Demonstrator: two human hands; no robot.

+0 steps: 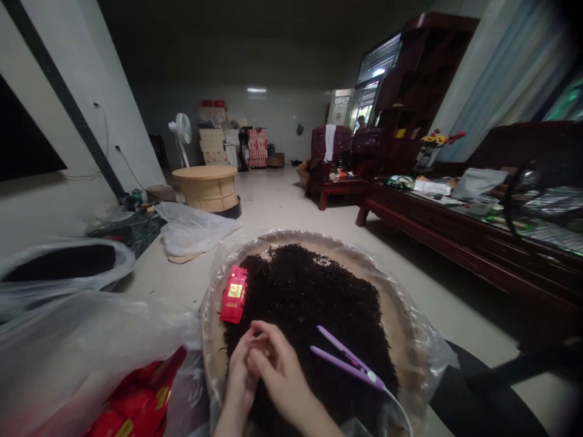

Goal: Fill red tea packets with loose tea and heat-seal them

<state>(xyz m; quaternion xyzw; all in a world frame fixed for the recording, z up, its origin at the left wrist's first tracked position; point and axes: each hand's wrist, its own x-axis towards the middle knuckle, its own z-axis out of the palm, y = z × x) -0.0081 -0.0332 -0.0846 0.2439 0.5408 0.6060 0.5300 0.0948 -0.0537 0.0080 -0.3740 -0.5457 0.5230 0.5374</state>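
My left hand (242,371) and my right hand (283,369) meet over a heap of dark dried leaves (314,291) that looks like tea. Both have curled fingers that touch at the tips; whatever they may hold is hidden inside. The leaves lie in a wide round basket tray (401,309) lined with clear plastic. Just beyond my left hand, a red packet (234,294) with a gold label rests at the left edge of the heap. To the right of my right hand, a purple hair-straightener-like sealer (348,363) lies on the leaves, its two arms apart and a white cord attached.
At lower left, a clear plastic bag (136,321) holds red packets (141,394). Behind it stands an open bag of dark leaves (59,262). A round wooden table (204,173) and a white fan (182,128) are farther back. A long dark wooden table (423,212) runs along the right.
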